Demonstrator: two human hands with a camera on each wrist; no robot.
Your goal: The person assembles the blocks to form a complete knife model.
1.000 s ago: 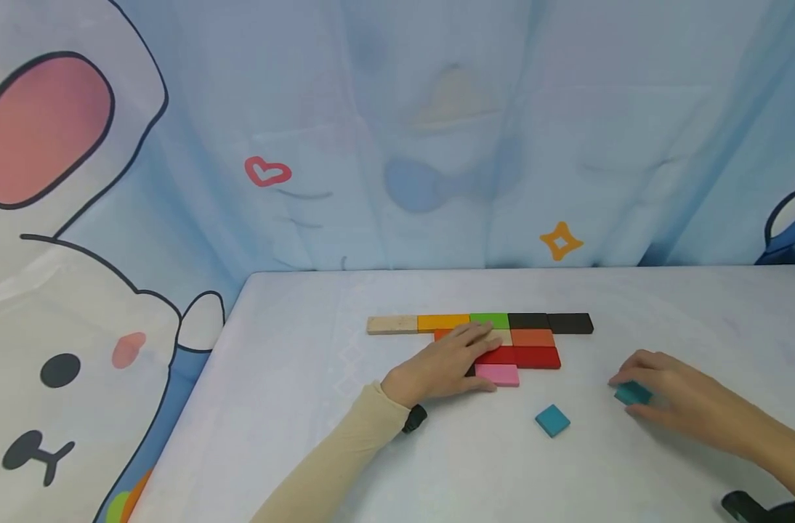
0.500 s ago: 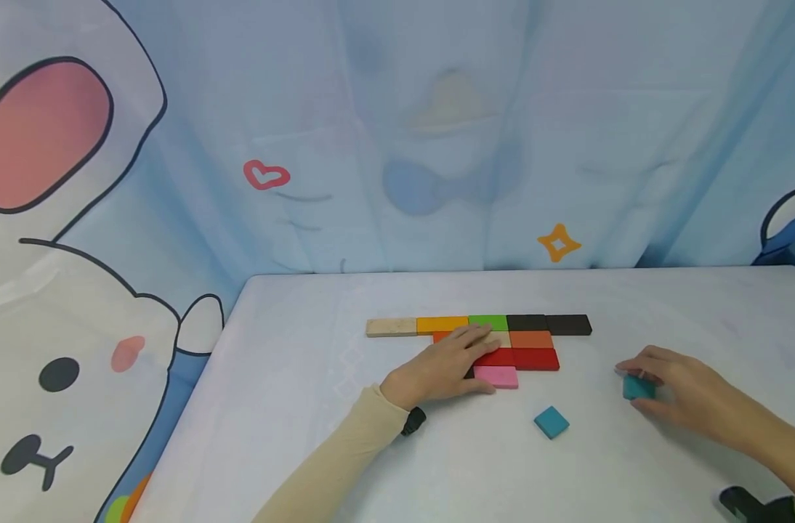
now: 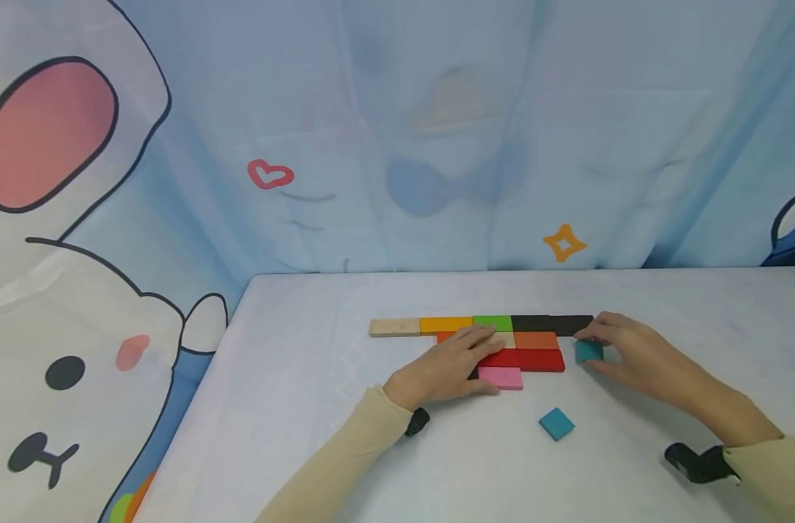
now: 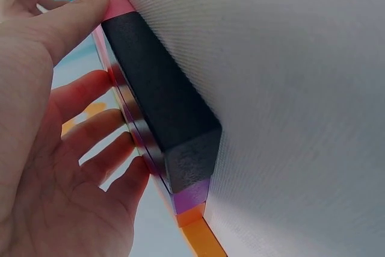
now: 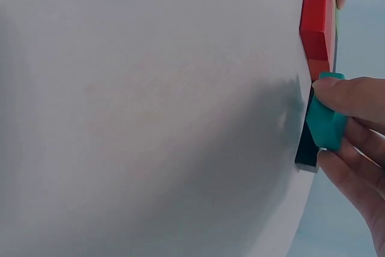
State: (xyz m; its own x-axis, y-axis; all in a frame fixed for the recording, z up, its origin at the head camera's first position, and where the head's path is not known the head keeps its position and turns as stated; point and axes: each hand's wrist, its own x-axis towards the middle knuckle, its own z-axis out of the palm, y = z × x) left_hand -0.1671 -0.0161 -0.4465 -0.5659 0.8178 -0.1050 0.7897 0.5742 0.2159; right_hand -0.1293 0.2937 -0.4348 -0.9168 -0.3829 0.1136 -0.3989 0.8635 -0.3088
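Rows of coloured wooden blocks lie edge to edge on the white table. My left hand (image 3: 440, 370) rests over their left part, fingers spread and fairly straight. Its thumb touches a pink block (image 3: 502, 377) in the front row, beside a black block (image 4: 159, 82) seen close in the left wrist view. My right hand (image 3: 646, 359) pinches a teal block (image 5: 326, 121) between thumb and fingers. That block is just right of the red block (image 3: 541, 360) and orange block (image 3: 536, 341), near the black end block (image 3: 570, 324) of the back row; contact with them is unclear.
A loose blue block (image 3: 557, 423) lies turned at an angle in front of the rows. Behind the white table (image 3: 293, 407) hangs a blue cartoon-print curtain (image 3: 345, 145). A black wrist device (image 3: 698, 463) sits on my right wrist.
My right hand has carried the teal block leftward and away from me, up to the right end of the rows. My left hand has stayed in place on the blocks.
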